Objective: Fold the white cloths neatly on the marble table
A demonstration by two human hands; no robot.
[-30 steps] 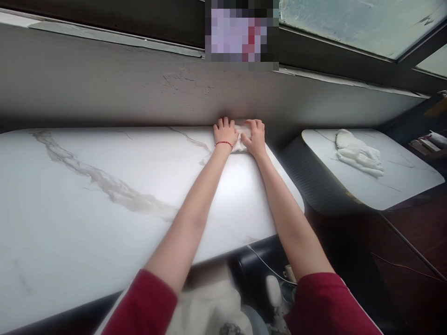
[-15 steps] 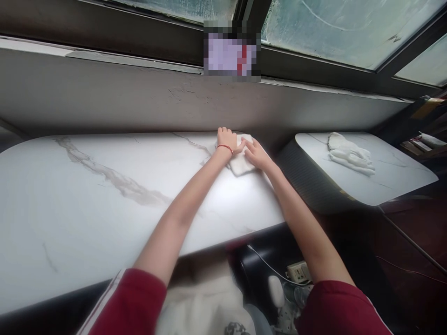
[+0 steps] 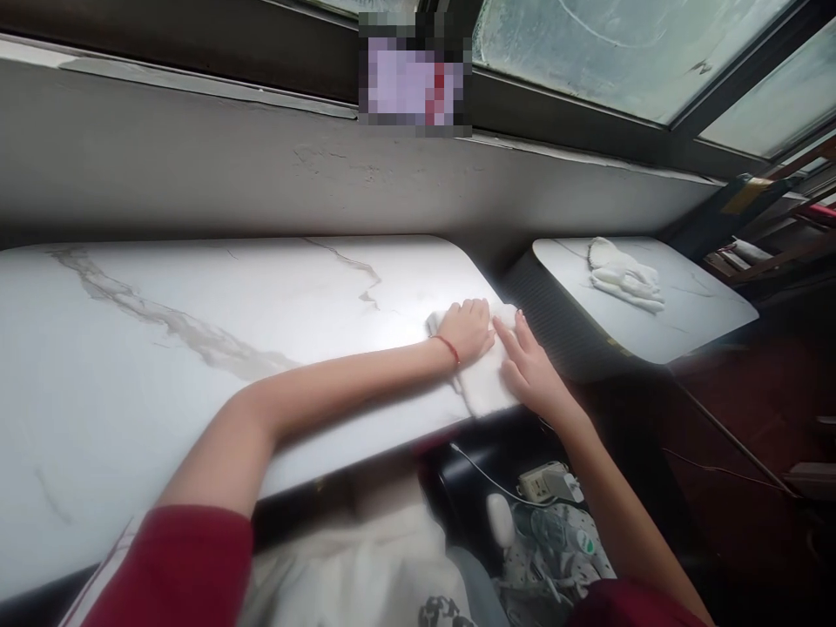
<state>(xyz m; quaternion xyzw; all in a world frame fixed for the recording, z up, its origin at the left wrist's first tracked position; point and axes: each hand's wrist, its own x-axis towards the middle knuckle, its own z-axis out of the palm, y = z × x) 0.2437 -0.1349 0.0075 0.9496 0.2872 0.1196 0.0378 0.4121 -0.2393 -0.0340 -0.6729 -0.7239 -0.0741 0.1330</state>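
A folded white cloth lies on the right end of the long white marble-patterned tabletop, reaching its near edge. My left hand, with a red string bracelet at the wrist, presses down on the cloth with its fingers bent over it. On the cloth's right side, my right hand holds the edge, thumb and fingers somewhat apart. The underside of the cloth is hidden against the table.
Across a gap to the right stands a second marble-patterned table with a crumpled white cloth on it. Below the near edge are a power socket, a white cable and a clear plastic bottle. A wall and windows rise behind.
Both hands and the cloth have moved from the table's far edge toward me and slightly right, to the near right corner. The view has shifted a little.
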